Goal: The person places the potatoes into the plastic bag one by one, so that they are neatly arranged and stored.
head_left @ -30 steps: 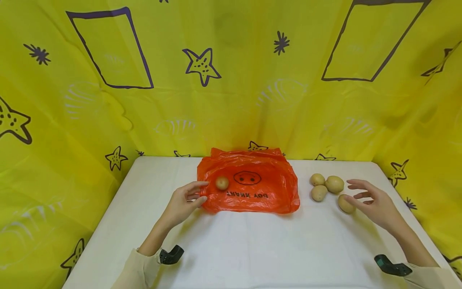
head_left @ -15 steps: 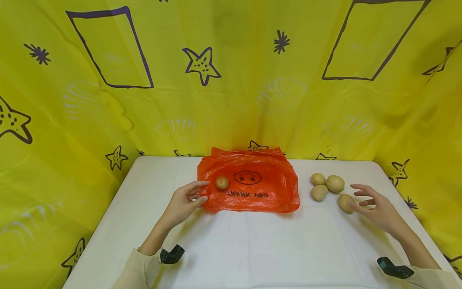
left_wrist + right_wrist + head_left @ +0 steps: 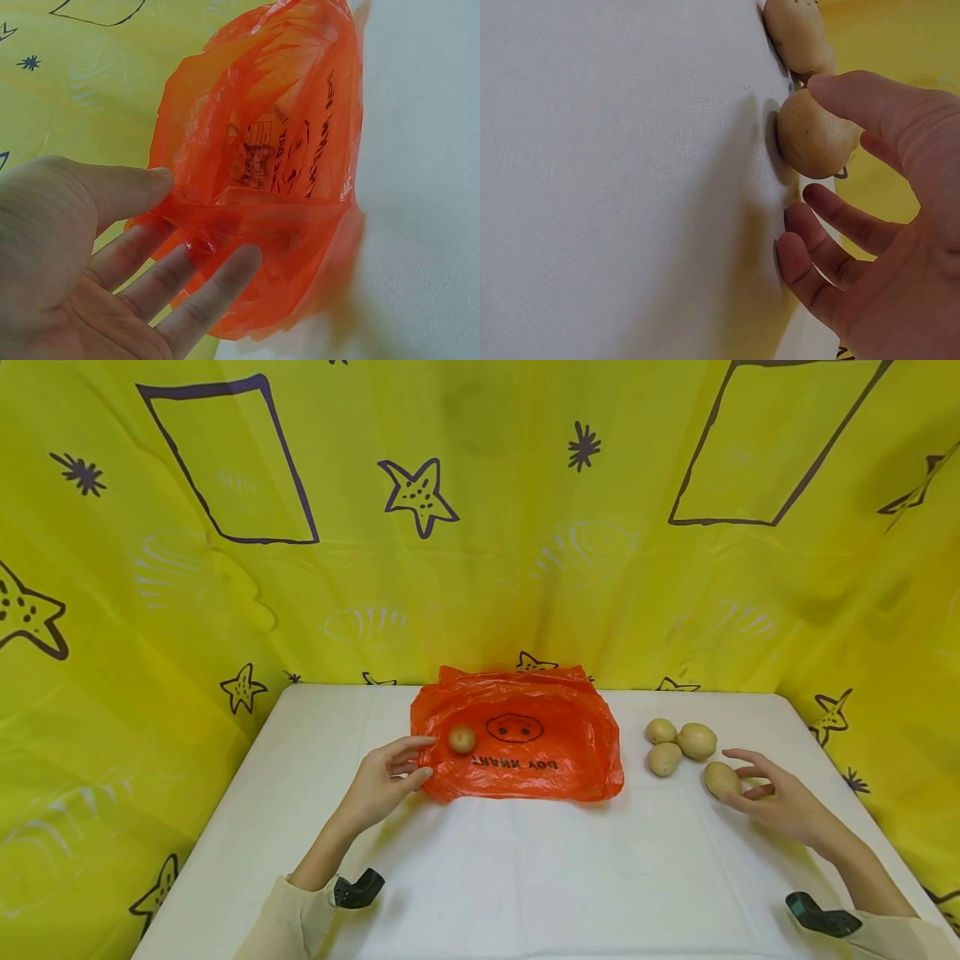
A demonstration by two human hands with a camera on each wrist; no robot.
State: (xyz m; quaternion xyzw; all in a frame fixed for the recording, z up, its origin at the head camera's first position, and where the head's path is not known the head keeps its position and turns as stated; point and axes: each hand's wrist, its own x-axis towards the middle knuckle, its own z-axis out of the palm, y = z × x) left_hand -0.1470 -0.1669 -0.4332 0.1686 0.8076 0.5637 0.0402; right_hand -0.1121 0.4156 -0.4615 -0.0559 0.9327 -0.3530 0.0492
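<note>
A red plastic bag (image 3: 540, 781) with "THANK YOU" print lies toward the back of the table, its mouth spread apart. One potato (image 3: 462, 740) rests at its left part. My left hand (image 3: 382, 781) is at the bag's left edge; its thumb touches the film in the left wrist view, with fairly straight fingers around the edge. On the right, my right hand (image 3: 783, 797) reaches around the nearest potato (image 3: 722, 780), thumb and index finger at its sides. The right wrist view shows the thumb overlapping that potato (image 3: 814, 139) and the other fingers loosely bent, apart from it.
Three more potatoes (image 3: 663, 759) sit close together behind the nearest one, right of the bag. The white tabletop (image 3: 562, 877) ends at a yellow patterned curtain (image 3: 480, 577) behind and on both sides. Dark wrist cameras (image 3: 358, 889) are on both sleeves.
The right hand first drew slightly back to the right, then moved in around the nearest potato, its fingers now closer to it. My left hand, the bag and the potatoes stay put.
</note>
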